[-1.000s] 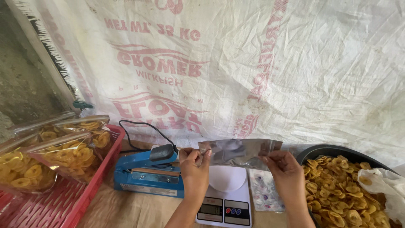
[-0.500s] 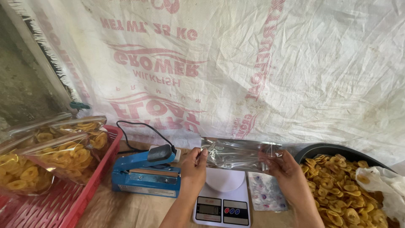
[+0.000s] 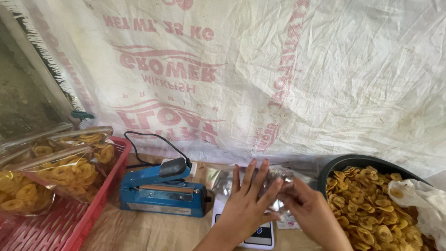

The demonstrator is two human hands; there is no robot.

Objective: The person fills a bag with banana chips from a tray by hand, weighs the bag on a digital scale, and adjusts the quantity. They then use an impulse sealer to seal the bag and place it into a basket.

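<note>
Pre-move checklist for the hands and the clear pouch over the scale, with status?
1. Both hands on pouch: ok. The left hand lies flat on the clear pouch; the right hand pinches its right end.
2. Pouch empty: cannot tell, hands cover most of it.
3. Scale reachable: ok, directly under the hands; display too hidden to judge.
4. Blue heat sealer at hand: ok, just left of the scale, arm raised, cord attached.
5. Chips supply: ok, the dark bowl on the right holds plenty.
6. Red crate for filled bags: ok, on the left with bags in it.
</note>
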